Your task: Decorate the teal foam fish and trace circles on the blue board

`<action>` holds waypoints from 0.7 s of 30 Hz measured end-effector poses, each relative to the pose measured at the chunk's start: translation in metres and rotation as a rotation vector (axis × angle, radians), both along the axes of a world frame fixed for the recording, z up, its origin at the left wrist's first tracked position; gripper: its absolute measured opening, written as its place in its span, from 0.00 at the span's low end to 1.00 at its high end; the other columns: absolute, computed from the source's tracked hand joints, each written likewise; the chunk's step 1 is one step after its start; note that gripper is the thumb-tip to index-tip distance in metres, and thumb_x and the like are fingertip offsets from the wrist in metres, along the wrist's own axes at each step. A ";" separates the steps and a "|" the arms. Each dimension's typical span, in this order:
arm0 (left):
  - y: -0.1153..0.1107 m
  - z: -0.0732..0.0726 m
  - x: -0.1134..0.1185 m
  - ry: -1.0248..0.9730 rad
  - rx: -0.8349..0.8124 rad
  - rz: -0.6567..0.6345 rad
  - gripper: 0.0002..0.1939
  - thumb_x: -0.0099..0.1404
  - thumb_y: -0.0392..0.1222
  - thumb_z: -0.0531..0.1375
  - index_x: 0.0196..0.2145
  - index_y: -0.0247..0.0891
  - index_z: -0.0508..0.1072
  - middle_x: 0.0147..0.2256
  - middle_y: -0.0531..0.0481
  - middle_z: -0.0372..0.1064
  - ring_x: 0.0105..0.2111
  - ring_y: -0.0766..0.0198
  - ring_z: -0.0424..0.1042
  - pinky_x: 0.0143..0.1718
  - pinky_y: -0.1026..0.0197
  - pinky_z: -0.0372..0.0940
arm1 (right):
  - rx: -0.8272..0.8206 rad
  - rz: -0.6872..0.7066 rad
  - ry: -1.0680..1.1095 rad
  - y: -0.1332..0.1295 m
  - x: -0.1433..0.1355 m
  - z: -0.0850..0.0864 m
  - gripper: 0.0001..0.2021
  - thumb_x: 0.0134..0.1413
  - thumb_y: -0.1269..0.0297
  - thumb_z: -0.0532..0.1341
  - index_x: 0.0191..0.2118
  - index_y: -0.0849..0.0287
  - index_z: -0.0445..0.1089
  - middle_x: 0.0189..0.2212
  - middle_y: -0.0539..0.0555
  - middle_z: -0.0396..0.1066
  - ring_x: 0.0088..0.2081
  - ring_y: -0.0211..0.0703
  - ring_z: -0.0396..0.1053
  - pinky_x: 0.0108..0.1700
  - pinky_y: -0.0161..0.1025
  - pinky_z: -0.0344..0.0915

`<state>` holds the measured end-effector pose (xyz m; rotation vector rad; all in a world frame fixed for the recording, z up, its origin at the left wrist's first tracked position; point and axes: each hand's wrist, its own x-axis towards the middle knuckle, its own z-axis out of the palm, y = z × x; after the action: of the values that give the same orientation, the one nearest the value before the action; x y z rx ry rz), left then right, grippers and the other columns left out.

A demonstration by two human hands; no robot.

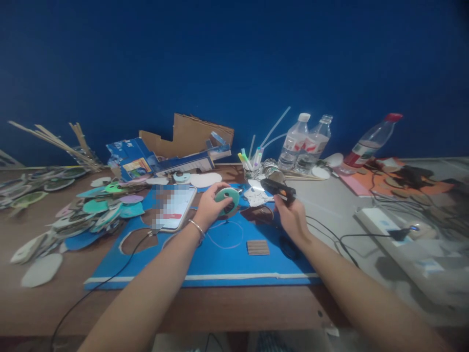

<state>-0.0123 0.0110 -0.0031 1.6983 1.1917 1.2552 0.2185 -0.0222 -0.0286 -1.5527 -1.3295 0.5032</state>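
My left hand [211, 206], with a silver bangle at the wrist, grips a round green disc [227, 201] above a blue board [234, 266]. In my right hand [293, 217] is a black tool with a cable [280, 189], its tip toward the left, apart from the disc. A white irregular piece [257, 193] lies just left of the tool. On the board are a drawn circle, cut-out holes and a small corrugated cardboard piece [258, 247]. A phone [176, 208] lies left of my left hand.
Many cut pieces [95, 208] are piled at the left. Behind stand cardboard scraps [198, 137], a cup of markers [252, 166] and clear bottles [295, 142]. A red-capped bottle [370, 144] leans near orange sheets [432, 183]. A power strip [388, 234] and cables lie right.
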 end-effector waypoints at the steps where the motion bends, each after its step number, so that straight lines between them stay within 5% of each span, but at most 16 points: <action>1: 0.000 0.000 0.000 -0.001 0.004 -0.014 0.17 0.50 0.40 0.62 0.39 0.36 0.69 0.38 0.47 0.71 0.38 0.59 0.70 0.41 0.57 0.64 | -0.004 0.004 -0.002 0.000 0.000 0.000 0.22 0.50 0.46 0.54 0.24 0.62 0.70 0.18 0.53 0.69 0.24 0.44 0.66 0.29 0.38 0.60; 21: -0.005 0.000 0.001 -0.029 0.026 -0.037 0.09 0.50 0.41 0.62 0.30 0.35 0.73 0.32 0.49 0.72 0.31 0.63 0.69 0.35 0.61 0.65 | -0.011 0.040 -0.029 0.000 0.001 0.000 0.23 0.51 0.45 0.54 0.21 0.61 0.68 0.17 0.52 0.69 0.22 0.44 0.65 0.27 0.37 0.58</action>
<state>-0.0110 0.0064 -0.0030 1.7079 1.1258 1.2740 0.2199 -0.0222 -0.0289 -1.5497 -1.3846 0.5157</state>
